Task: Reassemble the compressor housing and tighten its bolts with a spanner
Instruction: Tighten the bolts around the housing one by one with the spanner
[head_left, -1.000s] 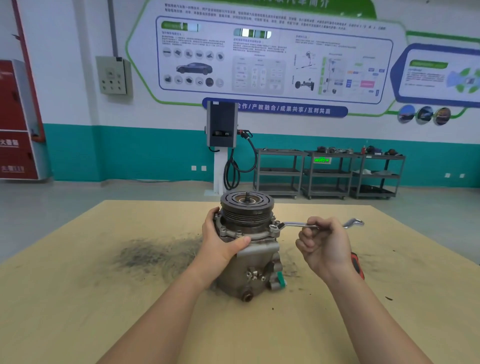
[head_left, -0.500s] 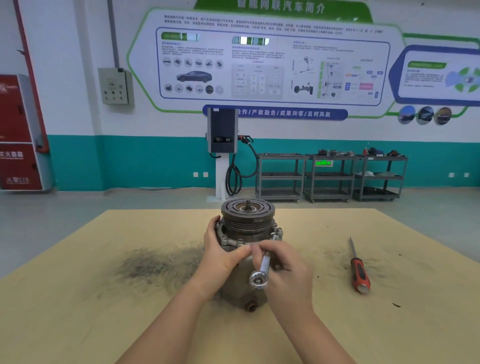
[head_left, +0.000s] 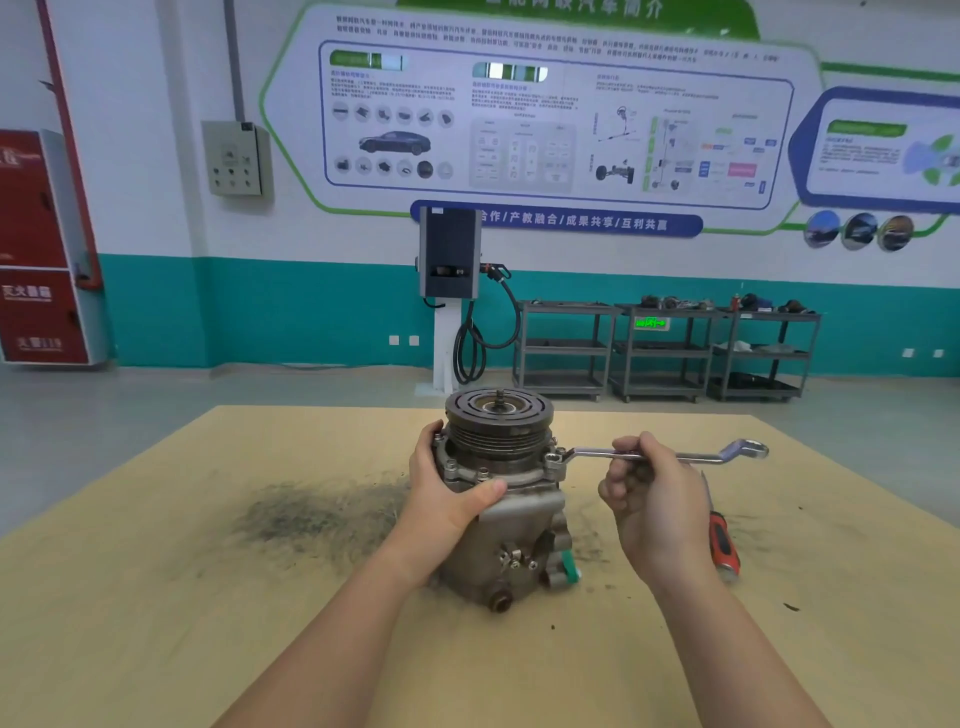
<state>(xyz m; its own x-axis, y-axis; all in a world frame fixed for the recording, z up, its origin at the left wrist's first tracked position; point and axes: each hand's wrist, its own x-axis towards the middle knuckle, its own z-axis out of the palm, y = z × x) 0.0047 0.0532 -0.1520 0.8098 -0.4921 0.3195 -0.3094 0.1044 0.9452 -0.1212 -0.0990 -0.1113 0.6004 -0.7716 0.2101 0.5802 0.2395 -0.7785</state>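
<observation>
The compressor (head_left: 501, 499) stands upright near the middle of the table (head_left: 156, 623), pulley end up. Your left hand (head_left: 447, 499) grasps its upper housing from nine o'clock, thumb across the front. Your right hand (head_left: 649, 499) is clenched around the spanner (head_left: 670, 455), which lies level and points toward three o'clock, its near end seated on a bolt (head_left: 555, 458) at the flange rim. A red-handled screwdriver (head_left: 723, 540) lies on the table just beyond your right wrist, at four o'clock from the compressor.
</observation>
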